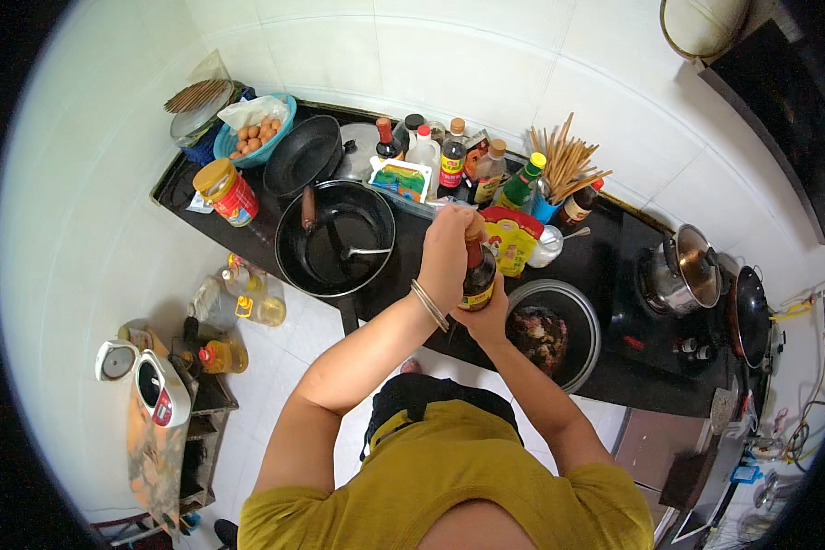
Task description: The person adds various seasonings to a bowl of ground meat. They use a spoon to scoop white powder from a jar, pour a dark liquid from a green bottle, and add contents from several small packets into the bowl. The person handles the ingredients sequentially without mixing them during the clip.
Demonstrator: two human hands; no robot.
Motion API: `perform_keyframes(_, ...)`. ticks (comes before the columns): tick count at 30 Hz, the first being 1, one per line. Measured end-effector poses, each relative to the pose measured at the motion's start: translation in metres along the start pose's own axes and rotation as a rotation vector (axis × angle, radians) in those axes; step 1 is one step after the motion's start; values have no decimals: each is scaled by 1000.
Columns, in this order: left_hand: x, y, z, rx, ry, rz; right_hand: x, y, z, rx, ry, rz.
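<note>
A dark sauce bottle (479,275) with a yellow label stands upright between my hands, above the counter's front part. Closed round its cap and neck is my left hand (447,249), with bangles on the wrist. My right hand (488,316) grips the bottle low down, near its label. Just right of that hand sits a metal bowl (593,344) holding dark pieces of meat (537,339). Behind the bottle lies a yellow and red packet (511,241), beside a small white jar (545,247) with a spoon.
Left of my hands is a black pan (293,266) with a spoon in it; a smaller frying pan (301,151) lies behind. Several sauce bottles (452,160) and a chopsticks holder (545,207) line the wall. A steel pot (674,280) stands on the stove at right.
</note>
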State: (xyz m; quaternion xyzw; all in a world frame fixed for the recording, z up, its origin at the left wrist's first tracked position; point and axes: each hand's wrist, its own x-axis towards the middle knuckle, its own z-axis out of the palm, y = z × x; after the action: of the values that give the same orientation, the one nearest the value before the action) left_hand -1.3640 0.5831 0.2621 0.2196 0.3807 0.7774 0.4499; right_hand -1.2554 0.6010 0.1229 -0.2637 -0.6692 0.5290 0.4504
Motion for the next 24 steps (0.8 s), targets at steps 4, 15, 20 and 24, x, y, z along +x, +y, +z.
perform_keyframes(4,25,21,-25,96,-115,8,28,7,23,-124,60,-66)
perform_keyframes(15,144,129,-38,1034,-215,566,185,-47,75,-147,58,-159)
perform_keyframes(20,224,159,-49,1049,-60,703,239,-56,68,-435,11,-182)
perform_keyframes(24,281,169,-57,1185,133,782,215,-46,39,-354,-50,-130)
